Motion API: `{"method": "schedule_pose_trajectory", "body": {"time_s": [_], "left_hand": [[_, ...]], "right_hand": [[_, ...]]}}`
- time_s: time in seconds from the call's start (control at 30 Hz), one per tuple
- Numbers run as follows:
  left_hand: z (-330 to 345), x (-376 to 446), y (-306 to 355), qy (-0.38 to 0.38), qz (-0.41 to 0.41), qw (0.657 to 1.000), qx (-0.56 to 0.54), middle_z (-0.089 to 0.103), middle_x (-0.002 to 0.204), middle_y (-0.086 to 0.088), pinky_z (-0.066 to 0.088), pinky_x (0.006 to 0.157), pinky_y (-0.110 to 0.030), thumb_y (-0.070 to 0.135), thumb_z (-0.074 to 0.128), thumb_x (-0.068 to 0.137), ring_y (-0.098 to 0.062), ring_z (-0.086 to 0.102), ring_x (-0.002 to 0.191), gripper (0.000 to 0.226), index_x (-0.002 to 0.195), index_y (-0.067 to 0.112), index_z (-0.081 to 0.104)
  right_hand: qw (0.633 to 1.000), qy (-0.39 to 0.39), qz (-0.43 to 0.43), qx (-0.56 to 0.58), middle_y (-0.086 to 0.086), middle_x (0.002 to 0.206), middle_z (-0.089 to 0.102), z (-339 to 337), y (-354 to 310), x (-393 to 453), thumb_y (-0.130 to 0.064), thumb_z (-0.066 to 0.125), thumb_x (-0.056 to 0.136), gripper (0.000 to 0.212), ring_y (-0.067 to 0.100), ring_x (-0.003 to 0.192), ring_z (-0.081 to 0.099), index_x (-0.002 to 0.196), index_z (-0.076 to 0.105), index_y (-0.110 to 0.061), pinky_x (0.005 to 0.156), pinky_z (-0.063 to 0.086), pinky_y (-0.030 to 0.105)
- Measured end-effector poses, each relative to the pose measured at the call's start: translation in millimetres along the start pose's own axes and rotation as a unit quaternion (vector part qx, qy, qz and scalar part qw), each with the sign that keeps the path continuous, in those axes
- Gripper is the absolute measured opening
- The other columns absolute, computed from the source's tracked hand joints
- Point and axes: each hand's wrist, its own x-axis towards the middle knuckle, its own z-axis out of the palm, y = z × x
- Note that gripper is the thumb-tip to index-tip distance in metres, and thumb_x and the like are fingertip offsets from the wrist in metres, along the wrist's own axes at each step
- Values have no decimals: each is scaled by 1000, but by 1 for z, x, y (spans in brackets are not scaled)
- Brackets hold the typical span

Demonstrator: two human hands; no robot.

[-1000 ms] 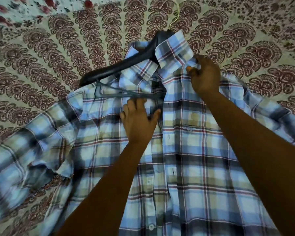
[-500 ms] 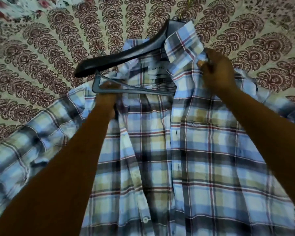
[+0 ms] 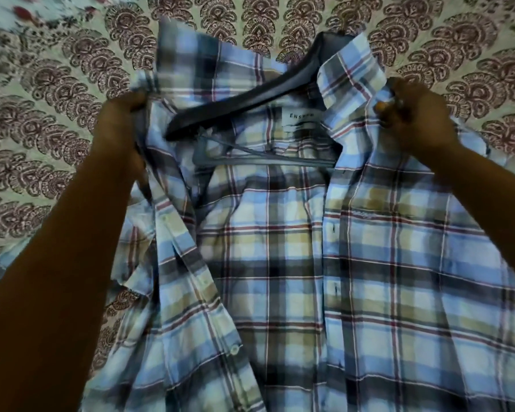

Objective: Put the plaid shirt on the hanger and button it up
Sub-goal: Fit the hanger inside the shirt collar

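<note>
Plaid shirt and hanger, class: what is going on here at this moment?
A person is dressing a dark hanger in a plaid shirt lying on a patterned bedsheet. The left hand grips the left front panel near the collar; the right hand grips the collar's right side. The front lies open, unbuttoned, with the hanger's left arm uncovered.

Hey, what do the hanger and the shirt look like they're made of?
The hanger looks like dark moulded plastic: a smooth, slightly glossy arm and a thin lower bar. The shirt looks like thin woven cloth, probably cotton: it folds and creases softly.
</note>
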Motion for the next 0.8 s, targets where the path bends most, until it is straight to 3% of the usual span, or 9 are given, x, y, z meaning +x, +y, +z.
{"method": "schedule_pose_trajectory", "body": {"time_s": [0.1, 0.2, 0.3, 0.37, 0.5, 0.6, 0.73, 0.8], "left_hand": [[1, 5, 11, 47, 26, 996, 76, 73, 81, -1, 57, 73, -26, 23, 45, 93, -17, 70, 76, 24, 94, 10, 65], [8, 3, 9, 65, 75, 977, 188, 69, 96, -7, 54, 86, -37, 35, 56, 85, -22, 66, 87, 27, 98, 12, 66], [35, -14, -11, 35, 143, 960, 236, 66, 69, 9, 51, 63, -20, 25, 50, 94, -1, 60, 63, 17, 87, 17, 63], [63, -28, -26, 19, 188, 947, 259, 62, 67, 8, 44, 53, -16, 20, 46, 96, 1, 56, 54, 21, 98, 9, 64], [107, -21, -55, -6, 228, 889, 396, 68, 94, -10, 43, 65, -21, 22, 42, 97, -20, 59, 70, 31, 121, 14, 60], [135, -12, -73, -20, 208, 849, 485, 60, 116, -22, 43, 77, -33, 19, 37, 98, -36, 58, 96, 39, 135, 18, 48], [155, -3, -85, -70, 117, 829, 542, 44, 131, -26, 38, 91, -38, 28, 33, 100, -39, 44, 118, 42, 135, 6, 41], [153, -15, -89, -99, 135, 816, 553, 46, 129, -26, 38, 94, -38, 32, 37, 98, -39, 46, 118, 43, 128, 3, 49]], "right_hand": [[998, -9, -24, -57, 36, 104, 55, 1, 0, -5, -28, 43, 86, 45, 49, 93, 54, 120, 53, 0, 76, 44, 47], [998, -3, -11, -69, 37, 105, 55, 8, 0, -6, -25, 45, 86, 43, 49, 93, 54, 122, 53, -3, 75, 43, 46], [997, 28, 26, -65, 34, 109, 55, 14, -5, 1, -20, 49, 89, 36, 48, 97, 54, 122, 55, -8, 77, 42, 45], [997, 34, 22, -70, 33, 107, 57, 16, -9, 6, -26, 46, 87, 37, 48, 94, 55, 118, 56, -9, 76, 43, 46], [997, 15, 36, -69, 31, 111, 59, 20, -19, 14, -23, 51, 90, 37, 45, 101, 56, 125, 55, -13, 81, 45, 45], [995, 5, 44, -89, 32, 112, 58, 25, -27, 15, -26, 49, 91, 42, 48, 102, 55, 129, 51, -10, 84, 44, 47], [990, -21, 76, -117, 31, 111, 59, 39, -29, 16, -30, 42, 88, 44, 46, 102, 55, 123, 53, -6, 86, 44, 47], [988, -30, 93, -117, 30, 121, 53, 42, -32, 8, -33, 36, 85, 53, 45, 111, 50, 127, 49, -5, 94, 39, 46]]}}
